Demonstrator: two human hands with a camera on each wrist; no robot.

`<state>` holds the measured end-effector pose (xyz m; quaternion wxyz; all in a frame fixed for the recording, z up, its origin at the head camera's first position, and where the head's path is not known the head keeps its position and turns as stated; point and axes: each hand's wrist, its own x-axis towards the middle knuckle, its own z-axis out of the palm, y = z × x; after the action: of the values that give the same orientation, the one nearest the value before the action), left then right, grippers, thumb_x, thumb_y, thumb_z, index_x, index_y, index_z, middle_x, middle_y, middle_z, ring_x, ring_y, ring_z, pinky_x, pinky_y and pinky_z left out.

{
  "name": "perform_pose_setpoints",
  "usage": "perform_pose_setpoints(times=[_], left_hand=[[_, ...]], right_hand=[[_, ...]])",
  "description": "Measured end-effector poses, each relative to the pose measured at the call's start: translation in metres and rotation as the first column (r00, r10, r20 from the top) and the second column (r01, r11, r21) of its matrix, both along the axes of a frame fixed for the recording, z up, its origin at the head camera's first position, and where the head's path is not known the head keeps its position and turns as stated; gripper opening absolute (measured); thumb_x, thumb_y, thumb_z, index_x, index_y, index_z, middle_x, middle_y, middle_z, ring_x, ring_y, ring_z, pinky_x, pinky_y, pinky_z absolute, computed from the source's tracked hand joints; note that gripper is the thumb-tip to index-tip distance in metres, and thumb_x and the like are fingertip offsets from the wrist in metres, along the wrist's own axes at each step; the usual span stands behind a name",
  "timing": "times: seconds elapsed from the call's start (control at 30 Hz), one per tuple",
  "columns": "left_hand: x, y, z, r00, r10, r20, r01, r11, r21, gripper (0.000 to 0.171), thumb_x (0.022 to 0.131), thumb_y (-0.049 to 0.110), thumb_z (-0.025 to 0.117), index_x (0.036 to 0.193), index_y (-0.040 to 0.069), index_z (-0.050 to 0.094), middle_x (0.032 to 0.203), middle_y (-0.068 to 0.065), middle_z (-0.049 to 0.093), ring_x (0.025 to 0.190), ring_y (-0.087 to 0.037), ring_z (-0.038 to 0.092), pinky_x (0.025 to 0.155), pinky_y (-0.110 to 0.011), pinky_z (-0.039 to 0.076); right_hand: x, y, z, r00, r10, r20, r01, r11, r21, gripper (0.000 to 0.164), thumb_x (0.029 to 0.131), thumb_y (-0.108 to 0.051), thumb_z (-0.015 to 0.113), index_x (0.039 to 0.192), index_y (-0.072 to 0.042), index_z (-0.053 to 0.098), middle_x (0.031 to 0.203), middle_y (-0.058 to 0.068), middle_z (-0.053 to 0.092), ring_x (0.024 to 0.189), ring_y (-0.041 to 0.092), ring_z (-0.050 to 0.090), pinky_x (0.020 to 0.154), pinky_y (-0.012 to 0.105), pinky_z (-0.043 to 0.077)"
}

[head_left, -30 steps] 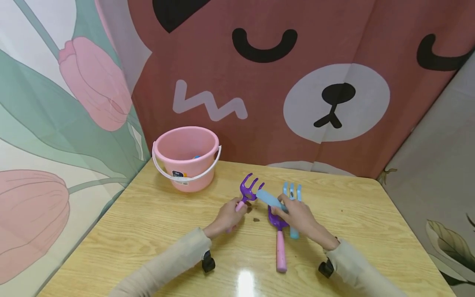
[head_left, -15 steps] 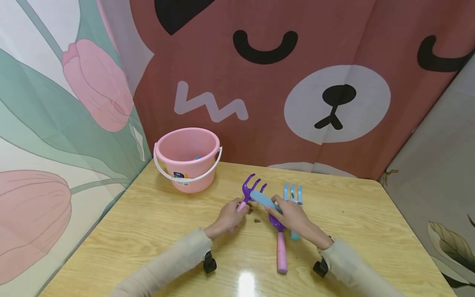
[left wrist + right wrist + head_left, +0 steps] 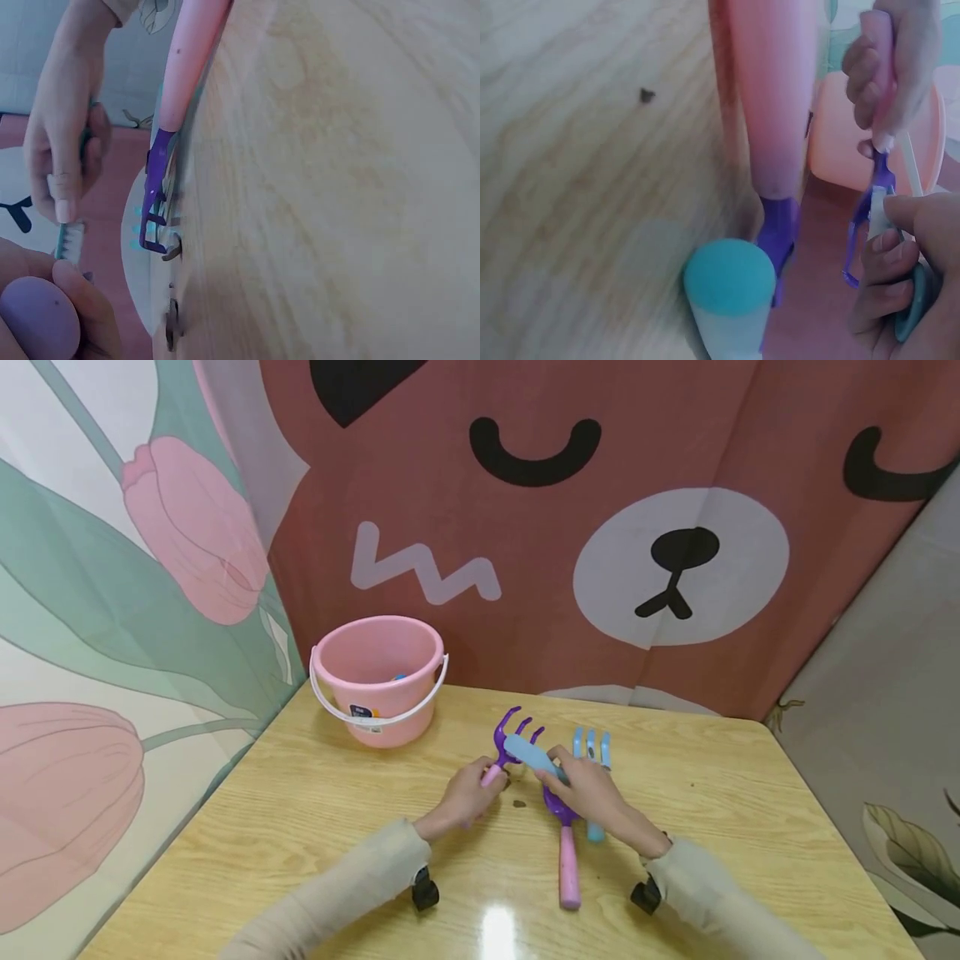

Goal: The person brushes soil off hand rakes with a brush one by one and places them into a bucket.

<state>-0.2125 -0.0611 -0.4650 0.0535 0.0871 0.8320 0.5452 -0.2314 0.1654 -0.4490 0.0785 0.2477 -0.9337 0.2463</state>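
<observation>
Left hand: grips fork by its handle.
Right hand: holds brush at tines.
Risk: loose hold could let fork twist; hard strokes might scatter dirt.

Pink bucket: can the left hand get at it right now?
Probably yes: in the head view nothing stands between the left hand and the pink bucket, though that hand grips the purple fork.

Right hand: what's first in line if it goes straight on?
Likely the purple fork in the left hand; the light-blue tool the right hand grips overlaps it in the head view, though contact is unclear.
</observation>
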Motion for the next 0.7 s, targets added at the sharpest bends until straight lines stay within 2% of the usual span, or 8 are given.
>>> perform_pose_setpoints(times=[0.1,0.23,0.3,0.43,0.7], left_hand=[[-0.002,0.000,0.000,0.999,0.033,-0.004,-0.033,0.999,0.011,0.025,0.099,0.018,0.058,0.116,0.000,0.058,0.070,-0.015,0.059,0.039,-0.012,0.044,0.031,-0.023,0.038],[-0.005,-0.003,-0.001,0.997,0.079,-0.013,-0.079,0.997,0.012,0.028,0.099,0.018,0.057,0.118,-0.002,0.057,0.070,-0.010,0.058,0.039,-0.011,0.043,0.031,-0.023,0.038],[-0.006,-0.005,-0.002,0.996,0.089,-0.019,-0.089,0.996,0.010,0.029,0.099,0.018,0.056,0.119,-0.003,0.057,0.069,-0.012,0.059,0.038,-0.011,0.043,0.031,-0.023,0.038],[-0.007,-0.006,-0.003,0.996,0.077,-0.036,-0.076,0.997,0.019,0.028,0.098,0.014,0.057,0.119,-0.005,0.056,0.069,-0.017,0.060,0.037,-0.010,0.042,0.031,-0.023,0.038],[-0.006,-0.003,-0.006,0.999,0.047,-0.017,-0.046,0.995,0.088,0.038,0.093,0.003,0.059,0.126,-0.009,0.047,0.074,-0.021,0.063,0.039,-0.011,0.044,0.033,-0.023,0.040]], right_hand=[[0.001,-0.001,-0.003,1.000,0.007,0.017,-0.006,1.000,-0.009,0.038,0.098,-0.034,0.064,0.118,-0.001,0.060,0.053,-0.009,0.039,0.043,0.002,0.034,0.038,0.021,0.031],[0.002,0.005,-0.006,1.000,-0.003,0.012,0.003,1.000,-0.003,0.037,0.098,-0.035,0.063,0.116,-0.004,0.061,0.053,-0.010,0.039,0.043,0.002,0.034,0.040,0.022,0.031],[0.004,0.009,-0.006,1.000,-0.008,0.012,0.008,1.000,0.005,0.037,0.098,-0.037,0.063,0.116,-0.006,0.061,0.053,-0.011,0.038,0.044,0.002,0.034,0.042,0.024,0.032],[0.006,0.015,-0.005,0.999,-0.024,0.031,0.024,1.000,0.013,0.034,0.097,-0.037,0.064,0.116,-0.009,0.061,0.054,-0.012,0.035,0.046,0.002,0.031,0.043,0.024,0.030],[0.008,0.020,-0.007,0.998,-0.036,0.055,0.035,0.999,0.011,0.033,0.095,-0.033,0.067,0.114,-0.007,0.061,0.053,-0.011,0.033,0.045,0.002,0.028,0.042,0.023,0.028]])
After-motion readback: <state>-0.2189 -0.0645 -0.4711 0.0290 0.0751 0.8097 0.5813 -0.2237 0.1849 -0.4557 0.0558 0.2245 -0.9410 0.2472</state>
